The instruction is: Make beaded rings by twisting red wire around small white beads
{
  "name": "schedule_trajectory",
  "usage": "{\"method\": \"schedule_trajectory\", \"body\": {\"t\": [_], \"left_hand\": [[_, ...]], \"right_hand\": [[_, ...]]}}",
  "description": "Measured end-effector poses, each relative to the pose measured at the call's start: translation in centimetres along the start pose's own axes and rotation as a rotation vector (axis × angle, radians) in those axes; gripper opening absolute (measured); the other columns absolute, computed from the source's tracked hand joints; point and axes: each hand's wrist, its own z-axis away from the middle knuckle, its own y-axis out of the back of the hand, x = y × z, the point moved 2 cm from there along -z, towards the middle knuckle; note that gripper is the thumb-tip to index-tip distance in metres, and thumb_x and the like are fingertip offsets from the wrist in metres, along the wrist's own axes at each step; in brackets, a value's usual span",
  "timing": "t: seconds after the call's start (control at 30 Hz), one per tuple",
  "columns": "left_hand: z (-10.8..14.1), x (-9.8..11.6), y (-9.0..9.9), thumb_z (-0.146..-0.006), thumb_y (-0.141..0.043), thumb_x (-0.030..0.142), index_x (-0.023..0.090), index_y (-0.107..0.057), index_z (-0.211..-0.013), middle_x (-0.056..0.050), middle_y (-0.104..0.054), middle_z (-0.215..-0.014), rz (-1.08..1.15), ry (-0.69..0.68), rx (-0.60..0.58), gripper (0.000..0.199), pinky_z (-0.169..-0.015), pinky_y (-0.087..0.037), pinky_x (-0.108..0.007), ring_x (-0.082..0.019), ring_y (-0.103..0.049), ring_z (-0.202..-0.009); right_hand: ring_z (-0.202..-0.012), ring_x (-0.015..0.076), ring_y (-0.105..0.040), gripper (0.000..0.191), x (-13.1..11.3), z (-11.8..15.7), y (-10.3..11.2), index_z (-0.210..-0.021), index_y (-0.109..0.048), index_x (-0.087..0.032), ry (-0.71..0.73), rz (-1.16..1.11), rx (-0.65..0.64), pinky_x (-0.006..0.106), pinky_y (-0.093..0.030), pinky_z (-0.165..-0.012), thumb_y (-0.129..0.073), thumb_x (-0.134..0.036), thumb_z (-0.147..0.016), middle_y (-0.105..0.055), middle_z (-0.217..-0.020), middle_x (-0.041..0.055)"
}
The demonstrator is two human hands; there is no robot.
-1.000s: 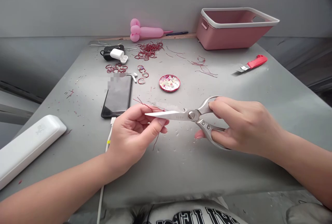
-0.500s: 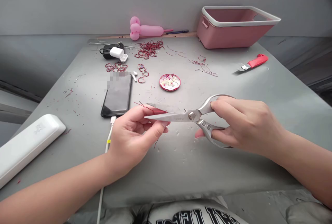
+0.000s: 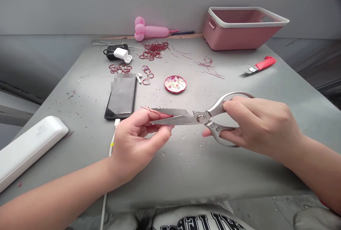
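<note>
My right hand [image 3: 262, 127] grips the handles of silver scissors [image 3: 200, 118], whose blades point left and stand slightly apart. Between the thumb and fingers of my left hand [image 3: 138, 144] is a thin dark red cord [image 3: 150, 110], its end sticking out to the left. The blades lie over my left fingertips, close to the cord. How much cord the fingers hide I cannot tell. Beyond the scissors sits a round red-rimmed lid [image 3: 175, 84] with small pale and pink beads in it.
A phone [image 3: 122, 96] with a white cable lies left of centre, near small red rings [image 3: 120, 68]. Farther back are a red cord pile [image 3: 154, 50], a pink balloon [image 3: 153, 31] and a pink basket [image 3: 234, 38]. A red cutter [image 3: 262, 65] lies right, a white case [image 3: 32, 148] left.
The scissors and my right hand have shifted a little to the right, and the blades' angle has changed. The cord piece below my left fingers no longer shows. My left hand has barely moved.
</note>
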Motion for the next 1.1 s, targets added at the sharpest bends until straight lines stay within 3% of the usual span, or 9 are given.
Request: {"method": "schedule_trajectory", "body": {"t": [0.27, 0.47, 0.7, 0.93, 1.1], "left_hand": [[0.1, -0.1, -0.1, -0.081, -0.066, 0.01, 0.024, -0.069, -0.085, 0.003, -0.07, -0.081, 0.081, 0.018, -0.032, 0.015, -0.059, -0.06, -0.018, -0.01, -0.068, -0.065], [-0.2, 0.1, -0.4, -0.078, -0.068, 0.011, 0.021, -0.068, -0.078, 0.001, -0.069, -0.073, 0.16, 0.078, -0.028, 0.01, -0.055, -0.06, -0.024, -0.013, -0.067, -0.059], [-0.4, 0.2, -0.7, -0.077, -0.069, 0.01, 0.021, -0.068, -0.077, 0.003, -0.068, -0.072, 0.253, 0.132, -0.05, 0.011, -0.056, -0.059, -0.019, -0.01, -0.067, -0.057], [-0.5, -0.2, -0.7, -0.079, -0.069, 0.015, 0.019, -0.063, -0.075, 0.002, -0.068, -0.069, 0.257, 0.184, -0.069, 0.008, -0.058, -0.058, -0.022, -0.011, -0.067, -0.059], [-0.6, -0.4, -0.6, -0.081, -0.068, 0.017, 0.019, -0.065, -0.077, 0.002, -0.068, -0.07, 0.239, 0.208, -0.098, 0.006, -0.062, -0.057, -0.023, -0.011, -0.066, -0.062]], "right_hand": [[-0.055, 0.016, -0.037, 0.027, -0.5, 0.0, -0.3, -0.075, -0.047, -0.021, -0.059, 0.006, -0.065, 0.031, -0.027, -0.055, -0.053, -0.042, -0.091, -0.048, -0.059, 0.0025], [-0.051, 0.0135, -0.03, 0.029, -0.1, 0.1, -0.8, -0.07, -0.039, -0.022, -0.023, -0.105, -0.001, 0.029, -0.023, -0.05, -0.05, -0.038, -0.092, -0.043, -0.056, -0.0007], [-0.053, 0.0144, -0.033, 0.022, -0.2, 0.0, -0.8, -0.076, -0.041, -0.022, -0.038, -0.151, -0.051, 0.029, -0.025, -0.052, -0.054, -0.032, -0.09, -0.049, -0.062, 0.0011], [-0.05, 0.0135, -0.026, 0.019, -0.1, -0.1, -1.4, -0.074, -0.038, -0.022, -0.063, -0.233, -0.131, 0.029, -0.021, -0.049, -0.049, -0.027, -0.089, -0.039, -0.059, -0.001], [-0.049, 0.0119, -0.017, 0.017, 0.0, 0.2, -2.4, -0.075, -0.033, -0.023, -0.017, -0.275, -0.041, 0.027, -0.019, -0.045, -0.047, -0.022, -0.084, -0.04, -0.057, -0.0028]]}}
